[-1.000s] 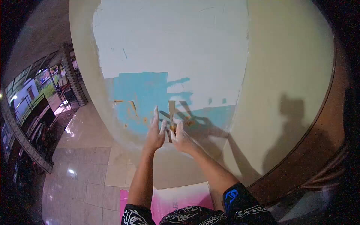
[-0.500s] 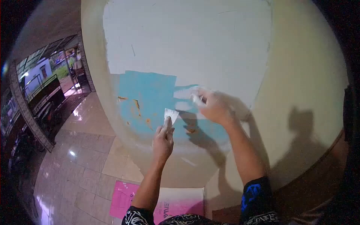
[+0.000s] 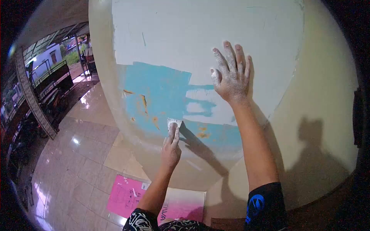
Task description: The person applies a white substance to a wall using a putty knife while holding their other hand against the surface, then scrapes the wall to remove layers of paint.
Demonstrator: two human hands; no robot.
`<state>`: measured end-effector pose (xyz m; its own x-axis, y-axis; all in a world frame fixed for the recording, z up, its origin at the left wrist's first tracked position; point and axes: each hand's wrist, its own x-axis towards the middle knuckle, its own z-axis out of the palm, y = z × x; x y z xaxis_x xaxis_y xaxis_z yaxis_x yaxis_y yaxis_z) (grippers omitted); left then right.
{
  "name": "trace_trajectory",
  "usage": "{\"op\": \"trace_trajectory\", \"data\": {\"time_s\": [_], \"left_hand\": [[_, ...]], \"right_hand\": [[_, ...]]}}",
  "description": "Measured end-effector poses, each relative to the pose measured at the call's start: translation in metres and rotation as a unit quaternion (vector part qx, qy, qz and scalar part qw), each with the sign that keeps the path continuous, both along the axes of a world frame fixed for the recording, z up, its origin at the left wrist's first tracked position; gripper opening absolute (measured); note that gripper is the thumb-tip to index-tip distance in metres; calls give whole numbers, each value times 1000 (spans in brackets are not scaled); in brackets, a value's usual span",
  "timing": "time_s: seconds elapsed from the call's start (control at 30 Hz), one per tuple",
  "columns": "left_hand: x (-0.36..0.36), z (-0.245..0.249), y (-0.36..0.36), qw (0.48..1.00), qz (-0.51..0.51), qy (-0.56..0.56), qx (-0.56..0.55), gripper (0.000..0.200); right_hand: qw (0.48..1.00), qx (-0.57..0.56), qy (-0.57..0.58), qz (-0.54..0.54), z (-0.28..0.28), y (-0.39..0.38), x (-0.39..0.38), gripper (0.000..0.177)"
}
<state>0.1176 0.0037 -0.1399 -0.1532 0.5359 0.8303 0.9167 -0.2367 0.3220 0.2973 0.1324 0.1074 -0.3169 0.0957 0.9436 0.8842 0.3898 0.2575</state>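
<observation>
My left hand grips a small pale putty knife, its blade pointing up against or just in front of the blue patch of wall. Orange-brown cracks and spots mark that blue patch. My right hand is open, fingers spread, laid on the smooth white coating that covers the upper wall. White powder or paste dusts the fingers of both hands. Just below and left of my right hand, white smears lie over the blue.
Beige wall surrounds the coated area. Pink printed sheets or boxes lie on the tiled floor below my arms. To the left, a post stands beside an opening to the outdoors. My shadow falls on the wall at right.
My right hand has opened from a bent-finger pose at the white smears and moved up onto the white coating. My left hand, with the putty knife, has shifted slightly down.
</observation>
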Motion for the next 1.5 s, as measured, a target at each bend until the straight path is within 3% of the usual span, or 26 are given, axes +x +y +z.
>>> {"op": "trace_trajectory", "data": {"time_s": [0.07,0.23,0.47,1.03,1.2,1.27,1.37,1.5], "left_hand": [[1,-3,3,999,-9,-14,-44,69],[-6,-14,19,998,-27,17,51,65],[-8,-14,25,996,-53,-11,71,62],[-7,-8,19,998,-52,-28,19,65],[-6,-3,18,999,-38,-14,31,66],[-9,-5,22,995,-51,-4,91,65],[-8,5,10,998,-53,-26,30,66],[-11,-6,20,995,-72,-15,73,66]], "right_hand": [[1000,5,-8,-6,2,-1,1,60],[1000,9,-16,-3,3,-3,6,57],[999,31,15,-6,-14,1,4,57],[998,51,27,13,-20,3,8,56],[998,49,39,21,-24,-6,7,52],[997,52,42,23,-26,-5,6,52],[998,49,44,20,-25,-4,5,52],[999,38,33,4,-12,0,6,53]]}}
